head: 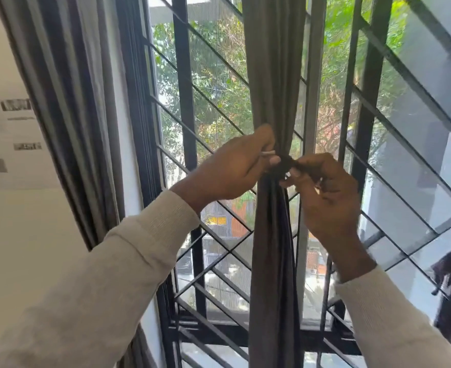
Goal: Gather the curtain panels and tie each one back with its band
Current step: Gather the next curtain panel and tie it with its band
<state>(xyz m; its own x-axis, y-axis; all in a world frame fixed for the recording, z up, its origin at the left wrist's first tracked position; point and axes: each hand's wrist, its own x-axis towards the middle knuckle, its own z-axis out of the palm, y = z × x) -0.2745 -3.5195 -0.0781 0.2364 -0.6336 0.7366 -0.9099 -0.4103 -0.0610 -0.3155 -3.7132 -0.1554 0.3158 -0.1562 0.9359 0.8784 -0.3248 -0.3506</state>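
Both sleeves point(128, 264) reach up to the band point(285, 163), left hand point(235, 168) pinching its left end, right hand point(325, 189) its right (equally near), cinched crosswise round the upright gathered curtain point(273, 248) before the far grille point(394, 160).

My curtain point(273, 75) hangs bunched against window grille point(184, 102); second panel point(80, 102) hangs by wall point(19, 235).

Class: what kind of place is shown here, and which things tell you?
Probably a room in a home or office: a barred window, a grey curtain panel being tied, and printed papers on a pale wall.
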